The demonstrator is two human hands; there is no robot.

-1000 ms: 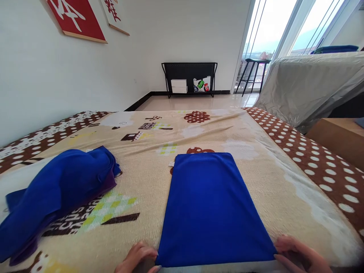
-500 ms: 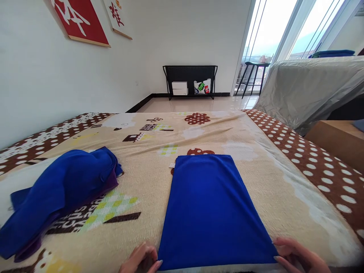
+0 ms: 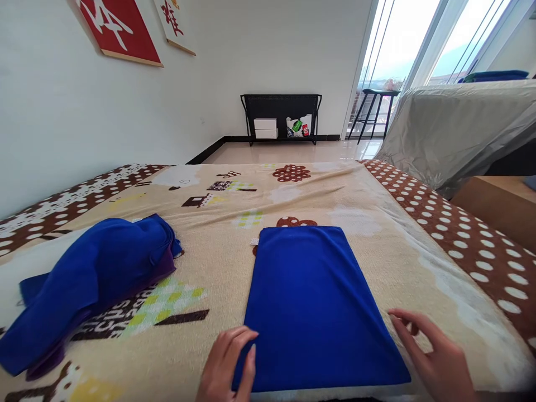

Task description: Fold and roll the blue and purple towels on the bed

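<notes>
A folded blue cloth [image 3: 314, 312] lies flat on the patterned blanket [image 3: 218, 268] in front of me, a small white tag [image 3: 254, 242] at its far left corner. My left hand [image 3: 230, 360] is over the cloth's near left edge, thumb and fingers apart, gripping nothing. Beside the right edge, my right hand [image 3: 433, 352] hovers with thumb and index fingertips close together and nothing visible between them. To the left sits a crumpled heap of blue cloth [image 3: 100, 262], with purple cloth [image 3: 165, 265] showing underneath.
Brown polka-dot borders run along both blanket sides. A plastic-covered piece of furniture [image 3: 456, 123] and a cardboard box [image 3: 494, 206] stand at the right. Against the far wall is a black rack [image 3: 280, 106]; a black stool [image 3: 372, 111] stands by the window.
Both hands have let go of the cloth's near corners and moved up along its sides. The cloth stays flat, with a slight ripple along its right side.
</notes>
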